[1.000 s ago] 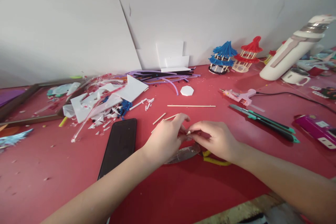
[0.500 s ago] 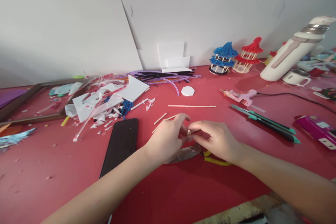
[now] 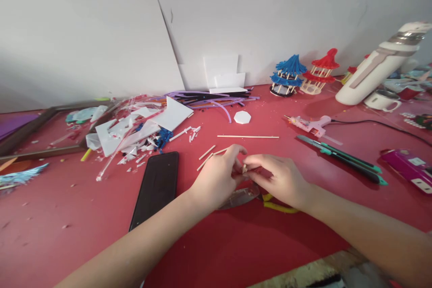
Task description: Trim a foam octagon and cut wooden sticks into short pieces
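My left hand (image 3: 216,177) and my right hand (image 3: 281,173) meet over the red table, fingers closed in pinches. Between their fingertips is a small pale piece (image 3: 245,168), apparently the end of a short wooden stick; the fingers hide the rest. Short wooden sticks (image 3: 207,152) lie just beyond my left hand. Farther out are one long wooden stick (image 3: 248,137) and a white octagonal piece (image 3: 242,117). Under my hands lies a grey, flat, partly hidden object (image 3: 240,198), close to a tool's yellow handles (image 3: 280,207).
A black phone (image 3: 155,189) lies left, beyond it white scraps (image 3: 143,132) and purple strips (image 3: 189,97). Rightward are a pink glue gun (image 3: 312,125), utility knife (image 3: 340,157), magenta power strip (image 3: 407,168), white bottle (image 3: 378,65), mug (image 3: 380,100), and blue (image 3: 287,74) and red (image 3: 320,72) pagoda models.
Both hands stay together in nearly the same place. The small pale piece between the fingertips has turned slightly. The whole view has shifted a little.
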`<state>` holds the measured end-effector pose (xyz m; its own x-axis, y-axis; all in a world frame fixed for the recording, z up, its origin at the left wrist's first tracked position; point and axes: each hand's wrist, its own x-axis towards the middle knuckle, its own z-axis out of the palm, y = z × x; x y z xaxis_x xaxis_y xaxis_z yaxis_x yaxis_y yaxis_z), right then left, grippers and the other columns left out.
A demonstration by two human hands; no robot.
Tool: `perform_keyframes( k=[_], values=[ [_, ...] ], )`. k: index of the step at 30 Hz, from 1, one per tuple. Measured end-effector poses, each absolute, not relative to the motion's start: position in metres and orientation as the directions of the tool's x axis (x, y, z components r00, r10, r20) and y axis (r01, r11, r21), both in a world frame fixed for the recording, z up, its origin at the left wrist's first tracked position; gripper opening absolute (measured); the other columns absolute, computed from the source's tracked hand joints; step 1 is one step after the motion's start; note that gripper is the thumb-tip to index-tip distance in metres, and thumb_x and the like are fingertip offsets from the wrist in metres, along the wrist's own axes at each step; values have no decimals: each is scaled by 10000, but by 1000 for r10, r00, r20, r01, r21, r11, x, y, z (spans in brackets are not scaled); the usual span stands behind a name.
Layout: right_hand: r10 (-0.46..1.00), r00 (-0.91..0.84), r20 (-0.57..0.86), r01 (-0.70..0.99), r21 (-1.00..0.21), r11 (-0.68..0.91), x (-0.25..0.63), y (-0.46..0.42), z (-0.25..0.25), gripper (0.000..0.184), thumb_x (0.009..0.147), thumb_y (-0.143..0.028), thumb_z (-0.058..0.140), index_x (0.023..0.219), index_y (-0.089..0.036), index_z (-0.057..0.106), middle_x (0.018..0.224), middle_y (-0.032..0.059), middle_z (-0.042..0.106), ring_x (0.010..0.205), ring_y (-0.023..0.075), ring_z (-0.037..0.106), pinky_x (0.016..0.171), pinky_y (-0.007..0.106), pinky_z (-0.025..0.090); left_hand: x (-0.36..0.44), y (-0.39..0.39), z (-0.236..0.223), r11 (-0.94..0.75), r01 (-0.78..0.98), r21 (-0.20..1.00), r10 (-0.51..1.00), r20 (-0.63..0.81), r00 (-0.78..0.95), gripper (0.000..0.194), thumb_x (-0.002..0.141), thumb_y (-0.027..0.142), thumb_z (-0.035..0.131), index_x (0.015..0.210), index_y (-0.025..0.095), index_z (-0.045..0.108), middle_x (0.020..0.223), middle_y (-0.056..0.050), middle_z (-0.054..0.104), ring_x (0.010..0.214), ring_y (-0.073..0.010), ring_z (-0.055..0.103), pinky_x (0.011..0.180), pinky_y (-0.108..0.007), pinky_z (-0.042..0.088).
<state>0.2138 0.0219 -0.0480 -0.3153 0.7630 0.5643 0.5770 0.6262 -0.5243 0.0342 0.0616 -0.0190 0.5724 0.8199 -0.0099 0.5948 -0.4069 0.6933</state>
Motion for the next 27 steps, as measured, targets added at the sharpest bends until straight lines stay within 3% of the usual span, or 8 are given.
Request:
perform_keyframes(
  k=[9, 15, 21, 27],
  values=[
    [771, -321, 550, 592, -519, 616, 214, 22, -44, 136, 862, -127, 588, 953, -221, 624, 894, 32, 696, 817, 132, 679, 743, 233, 548, 33, 63, -19, -373, 641, 671, 835, -59, 547, 338, 740, 144, 676, 1040, 215, 540, 786, 24, 712, 783, -195, 684, 681, -274, 448],
    [827, -277, 488, 538, -635, 555, 214, 21, -45, 227, 857, -181, 616, 1080, -215, 609, 963, 46, 743, 831, 147, 720, 735, 233, 581, 35, 62, -20, -380, 629, 678, 833, -45, 551, 365, 707, 96, 676, 1024, 208, 535, 768, 26, 713, 743, -182, 685, 659, -251, 441],
    [912, -188, 364, 422, -809, 409, 212, 22, -46, 203, 823, -170, 633, 1018, -228, 620, 859, 11, 751, 769, 143, 730, 700, 237, 602, 36, 61, -19, -410, 634, 655, 821, -37, 569, 286, 762, 164, 688, 1002, 218, 543, 820, 12, 724, 800, -195, 693, 674, -261, 440],
    [917, -174, 358, 379, -835, 398, 211, 21, -46, 161, 806, -161, 663, 944, -233, 627, 835, -9, 748, 759, 128, 726, 709, 214, 594, 36, 60, -19, -435, 640, 634, 810, -34, 585, 250, 774, 161, 691, 947, 220, 520, 878, 7, 727, 867, -213, 690, 704, -274, 447]
  ],
)
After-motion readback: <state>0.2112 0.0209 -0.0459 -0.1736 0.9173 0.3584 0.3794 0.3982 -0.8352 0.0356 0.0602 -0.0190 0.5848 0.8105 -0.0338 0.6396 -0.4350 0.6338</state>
